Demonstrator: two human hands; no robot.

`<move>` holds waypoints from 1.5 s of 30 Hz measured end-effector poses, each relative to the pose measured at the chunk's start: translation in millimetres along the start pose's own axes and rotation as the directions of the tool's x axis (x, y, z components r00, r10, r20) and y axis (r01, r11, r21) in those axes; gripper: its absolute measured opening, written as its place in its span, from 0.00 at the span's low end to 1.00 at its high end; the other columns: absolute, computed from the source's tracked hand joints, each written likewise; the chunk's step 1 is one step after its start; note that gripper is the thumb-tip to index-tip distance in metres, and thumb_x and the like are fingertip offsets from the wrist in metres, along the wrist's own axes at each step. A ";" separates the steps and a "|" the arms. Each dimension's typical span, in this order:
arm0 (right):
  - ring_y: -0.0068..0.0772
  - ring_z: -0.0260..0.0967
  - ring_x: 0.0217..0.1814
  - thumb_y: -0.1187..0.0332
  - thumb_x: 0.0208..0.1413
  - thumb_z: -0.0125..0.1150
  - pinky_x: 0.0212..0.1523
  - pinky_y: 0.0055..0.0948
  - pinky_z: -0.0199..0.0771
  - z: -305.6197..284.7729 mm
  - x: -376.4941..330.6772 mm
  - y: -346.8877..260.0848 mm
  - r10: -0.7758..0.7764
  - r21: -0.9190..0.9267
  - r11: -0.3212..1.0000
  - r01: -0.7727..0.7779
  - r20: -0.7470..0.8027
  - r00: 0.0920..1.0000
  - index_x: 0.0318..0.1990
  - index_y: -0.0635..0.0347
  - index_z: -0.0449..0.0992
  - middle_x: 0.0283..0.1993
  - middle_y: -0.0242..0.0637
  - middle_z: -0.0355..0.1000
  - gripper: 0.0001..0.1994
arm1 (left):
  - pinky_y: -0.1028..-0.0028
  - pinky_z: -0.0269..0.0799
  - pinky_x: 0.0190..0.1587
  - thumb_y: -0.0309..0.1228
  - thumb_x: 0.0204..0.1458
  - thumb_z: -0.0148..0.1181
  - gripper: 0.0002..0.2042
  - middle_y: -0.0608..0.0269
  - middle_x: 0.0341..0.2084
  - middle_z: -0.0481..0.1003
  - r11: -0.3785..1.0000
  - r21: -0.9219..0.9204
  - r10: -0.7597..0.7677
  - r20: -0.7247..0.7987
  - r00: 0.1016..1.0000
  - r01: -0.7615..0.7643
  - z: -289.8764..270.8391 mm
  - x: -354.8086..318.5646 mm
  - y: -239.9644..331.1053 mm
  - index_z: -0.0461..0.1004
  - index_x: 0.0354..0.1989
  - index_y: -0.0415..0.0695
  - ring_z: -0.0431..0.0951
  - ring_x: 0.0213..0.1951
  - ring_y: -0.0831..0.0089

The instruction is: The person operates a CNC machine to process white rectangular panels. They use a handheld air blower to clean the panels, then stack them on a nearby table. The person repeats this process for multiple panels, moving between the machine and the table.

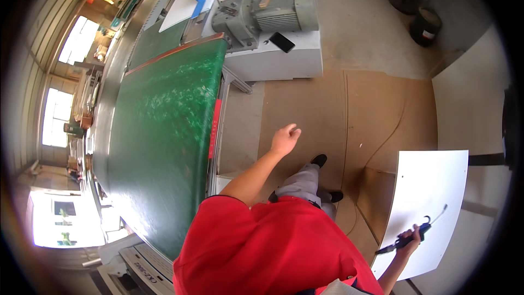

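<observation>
At the lower right, my right hand (413, 242) is wrapped round a black air blow gun (422, 231) with a hook on top and a thin nozzle. The gun is in front of a white panel (428, 186). My left hand (285, 139) hangs in the air over the floor, fingers curled in, and nothing shows in it. Left of that hand runs a wide green conveyor belt (164, 125), its surface scuffed with pale marks. Hand and belt are apart.
Beyond the belt's end, a grey motor (278, 13) sits on a white cabinet (278, 63) beside a dark phone (282, 42). Brown cardboard sheets (311, 104) cover the floor, with a thin cable (390, 137) across them. A black bucket (425, 26) stands at the far right.
</observation>
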State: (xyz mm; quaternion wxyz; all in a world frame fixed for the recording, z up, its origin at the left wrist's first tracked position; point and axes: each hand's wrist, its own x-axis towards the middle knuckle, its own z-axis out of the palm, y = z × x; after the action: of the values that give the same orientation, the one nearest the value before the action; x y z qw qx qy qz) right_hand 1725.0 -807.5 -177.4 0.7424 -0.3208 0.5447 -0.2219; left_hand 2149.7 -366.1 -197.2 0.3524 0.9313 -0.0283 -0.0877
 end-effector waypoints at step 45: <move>0.28 0.62 0.12 0.57 0.56 0.62 0.15 0.31 0.66 1143.3 -96.5 458.7 0.527 -0.712 0.188 0.676 0.654 0.542 0.33 0.60 0.71 0.16 0.33 0.64 0.14 | 0.61 0.59 0.63 0.49 0.48 0.60 0.35 0.49 0.61 0.63 0.842 -0.004 -0.390 -0.696 0.603 0.539 -530.5 496.8 -638.9 0.63 0.61 0.38 0.61 0.62 0.53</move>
State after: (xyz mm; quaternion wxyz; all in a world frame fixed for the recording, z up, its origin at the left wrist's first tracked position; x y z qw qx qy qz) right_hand 2773.5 -154.7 -213.0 0.4924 -0.8044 0.0998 0.3172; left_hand 2729.5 401.8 -300.4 0.2042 0.9037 0.3362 0.1691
